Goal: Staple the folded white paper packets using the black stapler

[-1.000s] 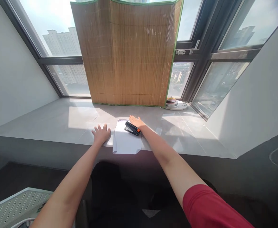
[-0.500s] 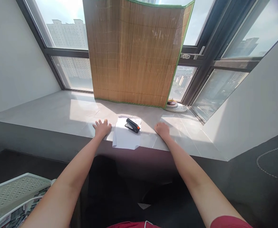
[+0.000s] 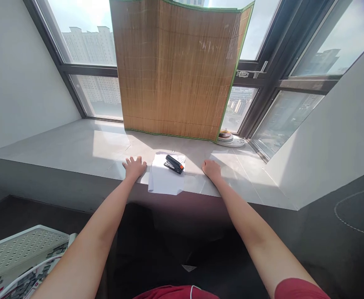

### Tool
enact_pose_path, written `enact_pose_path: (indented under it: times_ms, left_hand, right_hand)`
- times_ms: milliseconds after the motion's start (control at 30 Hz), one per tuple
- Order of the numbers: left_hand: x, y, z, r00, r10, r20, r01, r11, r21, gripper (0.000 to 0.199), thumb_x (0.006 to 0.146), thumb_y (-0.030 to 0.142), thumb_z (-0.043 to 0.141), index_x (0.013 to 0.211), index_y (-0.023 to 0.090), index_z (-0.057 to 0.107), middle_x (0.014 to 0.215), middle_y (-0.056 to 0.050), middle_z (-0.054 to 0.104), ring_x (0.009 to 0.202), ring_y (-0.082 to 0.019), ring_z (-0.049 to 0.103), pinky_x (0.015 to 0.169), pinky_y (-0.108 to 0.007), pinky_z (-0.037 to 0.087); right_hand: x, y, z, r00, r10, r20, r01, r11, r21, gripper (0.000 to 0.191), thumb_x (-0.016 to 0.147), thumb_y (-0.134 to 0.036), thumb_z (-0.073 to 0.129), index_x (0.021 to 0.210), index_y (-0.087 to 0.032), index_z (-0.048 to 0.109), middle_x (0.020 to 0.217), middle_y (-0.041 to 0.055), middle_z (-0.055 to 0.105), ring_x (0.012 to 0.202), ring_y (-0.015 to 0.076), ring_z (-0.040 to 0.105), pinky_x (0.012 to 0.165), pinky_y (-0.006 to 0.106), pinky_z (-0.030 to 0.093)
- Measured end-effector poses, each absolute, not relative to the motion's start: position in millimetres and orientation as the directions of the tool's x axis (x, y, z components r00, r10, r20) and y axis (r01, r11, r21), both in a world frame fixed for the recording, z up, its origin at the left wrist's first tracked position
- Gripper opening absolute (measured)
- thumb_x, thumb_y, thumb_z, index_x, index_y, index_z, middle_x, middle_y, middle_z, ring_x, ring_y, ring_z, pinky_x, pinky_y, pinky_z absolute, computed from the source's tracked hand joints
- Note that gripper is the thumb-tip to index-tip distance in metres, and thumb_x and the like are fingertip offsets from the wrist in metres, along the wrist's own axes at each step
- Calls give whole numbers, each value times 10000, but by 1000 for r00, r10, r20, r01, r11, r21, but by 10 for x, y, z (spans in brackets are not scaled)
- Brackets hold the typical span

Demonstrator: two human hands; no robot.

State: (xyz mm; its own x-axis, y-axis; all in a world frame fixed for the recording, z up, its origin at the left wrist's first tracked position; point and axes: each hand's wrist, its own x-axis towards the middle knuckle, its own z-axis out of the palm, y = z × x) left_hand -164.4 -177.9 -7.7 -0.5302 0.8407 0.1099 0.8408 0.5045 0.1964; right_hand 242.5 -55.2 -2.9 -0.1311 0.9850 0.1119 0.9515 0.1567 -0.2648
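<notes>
My left hand [image 3: 135, 167] lies on the window sill with its fingers spread and nothing in it. It is just left of a stack of white paper [image 3: 166, 181], whose front end hangs over the sill's edge. On top of the paper rests a black stapler [image 3: 174, 164] with an orange-red patch at its right end. Neither hand touches the stapler. To the right of the paper, my right hand [image 3: 212, 169] is curled into a fist on the sill, apart from the paper; nothing shows in it.
A bamboo mat [image 3: 178, 74] with green edging stands against the window behind the sill [image 3: 66, 143]. Beside its lower right corner is a stack of plates [image 3: 231, 141]. At the lower left, a perforated pale basket [image 3: 29, 245] holds several small items.
The view has shifted very slightly. Both hands, the paper and the stapler stay where they were.
</notes>
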Motion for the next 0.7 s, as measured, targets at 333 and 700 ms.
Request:
enact_pose_path:
  times_ms: [333,700]
  left_hand:
    - [-1637,-1782,-57,-530,841,112,841,505,194,610,1044,514,306,1522,220,546,1670,-269,409,1590,-507,289,1239,-715,228]
    - [-1607,-1804,-25,-531,839,119,841,504,195,603,1044,505,333,1535,226,544,1678,-265,407,1581,-497,313,1237,-704,248]
  right_hand:
    - [1226,-1081,2,-484,814,321,514,562,-649,463,963,-399,687,1393,-239,622,1304,94,750,1106,263,709,918,330,540]
    - [1455,-1101,38,-485,815,319,638,578,-508,525,958,-276,697,1480,-293,637,1243,66,796,1088,296,736,948,367,554]
